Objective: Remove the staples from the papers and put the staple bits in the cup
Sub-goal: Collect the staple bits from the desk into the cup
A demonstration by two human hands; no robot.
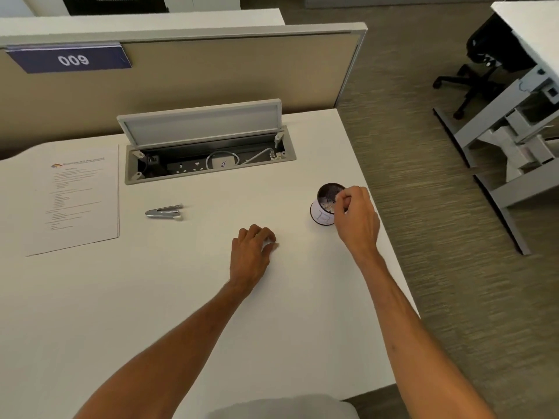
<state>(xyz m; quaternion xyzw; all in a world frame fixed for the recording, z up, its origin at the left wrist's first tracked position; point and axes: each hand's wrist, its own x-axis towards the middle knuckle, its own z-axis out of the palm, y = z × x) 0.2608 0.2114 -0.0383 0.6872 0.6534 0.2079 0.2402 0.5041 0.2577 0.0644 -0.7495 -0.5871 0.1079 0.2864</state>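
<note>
Head view, white desk. Landmark = the cup, sitting near the desk's right edge.

Cup: small, dark mesh inside, white paper band around it with a handwritten mark. Pale bits visible inside; can't tell if they're staples.

Right hand: directly over the cup's right rim, fingers curled and pinched together above the opening. Grip is closed, but whatever is in the pinch is too small to see, so can't tell if it holds a staple bit.

Left hand: left of and nearer to the camera than the cup, resting on the desk. Fingers curled in with tips down on the surface, grip loosely closed, nothing visible in it.

Staple remover: metal, lying flat on the desk well left of the cup, apart from both hands.

Papers: printed stack, far left of the cup beyond the remover, lying flat near the desk's left side. Staple not discernible from here.

Cable tray: behind and left of the cup, lid flipped up, power strip and white cable inside.

Divider panel behind the tray, blue tag reading 009.
</note>
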